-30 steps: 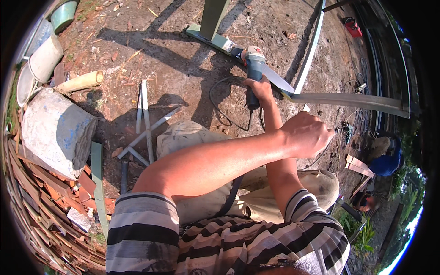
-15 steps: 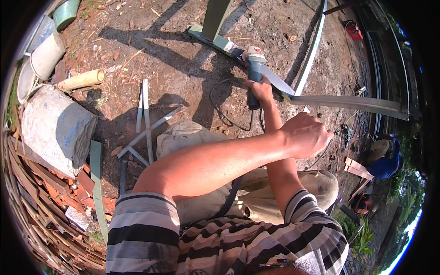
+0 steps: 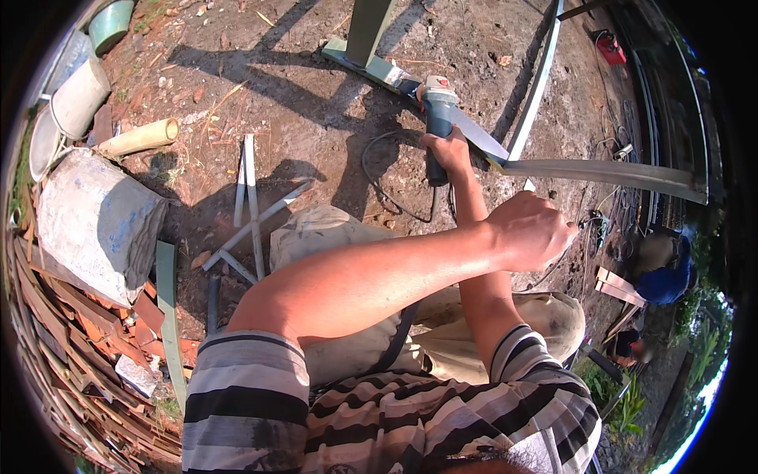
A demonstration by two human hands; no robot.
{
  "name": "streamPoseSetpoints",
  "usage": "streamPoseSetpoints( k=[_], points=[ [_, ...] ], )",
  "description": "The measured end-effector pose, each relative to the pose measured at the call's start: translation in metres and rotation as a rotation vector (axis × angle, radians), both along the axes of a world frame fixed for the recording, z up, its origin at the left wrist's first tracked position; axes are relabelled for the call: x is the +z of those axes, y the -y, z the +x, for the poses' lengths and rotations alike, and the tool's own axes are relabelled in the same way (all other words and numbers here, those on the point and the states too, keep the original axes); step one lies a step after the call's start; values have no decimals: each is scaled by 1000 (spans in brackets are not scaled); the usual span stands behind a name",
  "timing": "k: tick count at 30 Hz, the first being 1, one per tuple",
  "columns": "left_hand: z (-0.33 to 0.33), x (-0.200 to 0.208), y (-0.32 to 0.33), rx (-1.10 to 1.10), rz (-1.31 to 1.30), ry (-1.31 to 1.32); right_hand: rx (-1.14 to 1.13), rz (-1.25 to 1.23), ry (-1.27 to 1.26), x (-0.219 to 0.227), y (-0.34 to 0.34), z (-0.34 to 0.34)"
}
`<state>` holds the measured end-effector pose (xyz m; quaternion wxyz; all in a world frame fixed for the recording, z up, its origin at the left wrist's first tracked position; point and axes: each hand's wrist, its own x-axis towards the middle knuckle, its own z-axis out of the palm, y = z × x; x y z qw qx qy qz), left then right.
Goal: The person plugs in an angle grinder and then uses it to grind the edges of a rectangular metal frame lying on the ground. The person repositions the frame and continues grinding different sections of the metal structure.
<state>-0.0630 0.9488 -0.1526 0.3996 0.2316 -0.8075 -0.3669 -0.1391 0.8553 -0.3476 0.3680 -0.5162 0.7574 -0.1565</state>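
Can't see the grinder (image 3: 438, 118) disc, it's tucked behind the metal strip (image 3: 600, 170). The left hand (image 3: 530, 231) fist hides whatever it grips below that strip. The strip's far right end runs out of view.

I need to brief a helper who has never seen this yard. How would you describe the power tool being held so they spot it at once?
Start at the green metal post standing on the bare dirt at the top of the view. Just right of its base lies the angle grinder, gripped low on its body by the right hand. Unlike the flat pale metal strips around it, it is a stubby blue-grey cylinder trailing a black cord.
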Motion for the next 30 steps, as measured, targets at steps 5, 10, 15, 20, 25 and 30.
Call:
streamPoseSetpoints(
  k=[5, 10, 15, 20, 25, 30],
  points=[
    [3, 4, -1, 29, -23, -5, 16, 47, 8, 2, 5, -6],
    [5, 5, 0, 20, -11, 1, 80, 12, -45, -2, 2, 0],
    [9, 6, -1, 35, -18, 35, 17, 15, -77, 12, -3, 13],
    [13, 8, -2, 13, -20, 16, -74, -39, 19, -7, -32, -12],
    [2, 7, -5, -3, -19, -7, 43, -48, 15, -3, -30, 6],
    [3, 11, -5, -26, -28, 1, -1, -110, 19, -14, -44, 0]
  ],
)
